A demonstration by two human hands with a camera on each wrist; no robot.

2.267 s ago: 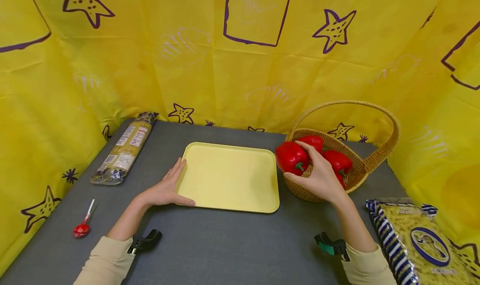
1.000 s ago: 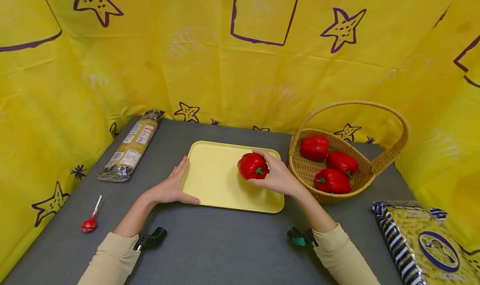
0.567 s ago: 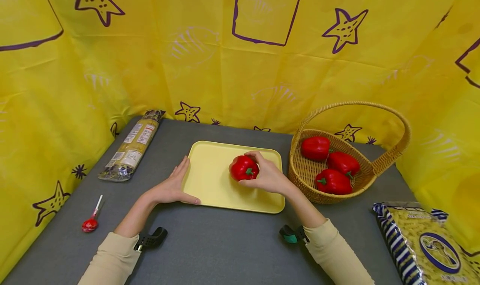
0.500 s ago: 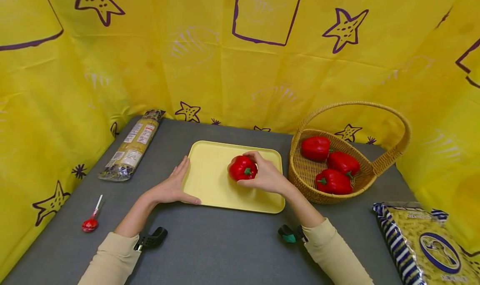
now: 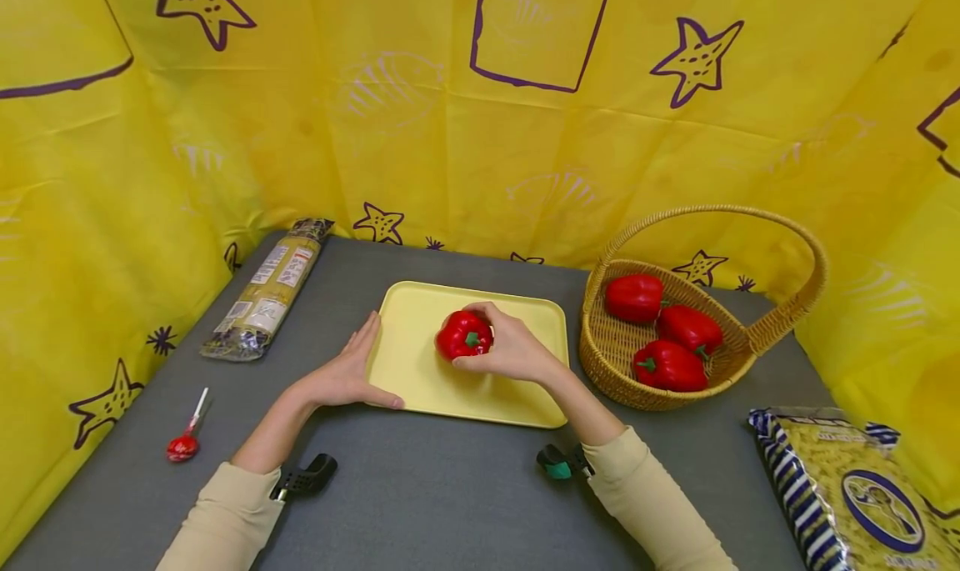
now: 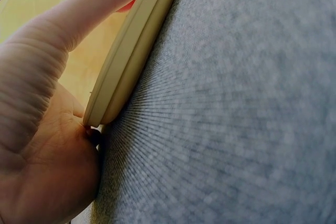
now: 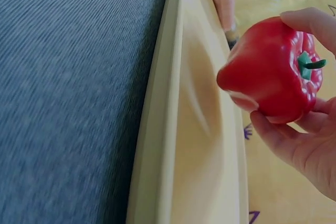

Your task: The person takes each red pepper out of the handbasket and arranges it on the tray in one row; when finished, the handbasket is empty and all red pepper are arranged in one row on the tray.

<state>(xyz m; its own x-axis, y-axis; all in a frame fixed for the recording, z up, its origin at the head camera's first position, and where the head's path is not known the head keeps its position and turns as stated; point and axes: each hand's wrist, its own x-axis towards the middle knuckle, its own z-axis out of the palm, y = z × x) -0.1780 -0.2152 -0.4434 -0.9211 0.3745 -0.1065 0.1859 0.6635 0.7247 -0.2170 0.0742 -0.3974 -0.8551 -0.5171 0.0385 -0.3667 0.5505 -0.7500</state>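
Observation:
My right hand [image 5: 512,348] grips a red bell pepper [image 5: 455,336] with a green stem, fingers on its far side and thumb on the near side. In the right wrist view the bell pepper [image 7: 268,72] is held over the pale yellow tray [image 7: 202,145], with a gap below it. My left hand [image 5: 343,377] lies against the left end of the tray [image 5: 420,379], its fingers straight along that side and the thumb on the near rim. The left wrist view shows the thumb stretched along the tray's rim [image 6: 123,59].
Right of the tray stands a wicker basket [image 5: 618,388] with a tall handle, holding three red bell peppers [image 5: 670,366]. A bag of pasta [image 5: 847,479] lies at the front right. At left are a long noodle packet [image 5: 270,292] and a red lollipop [image 5: 183,447].
My right hand has carried the bell pepper from over the basket leftward to above the middle of the tray. The left hand has kept its place at the tray's left end.

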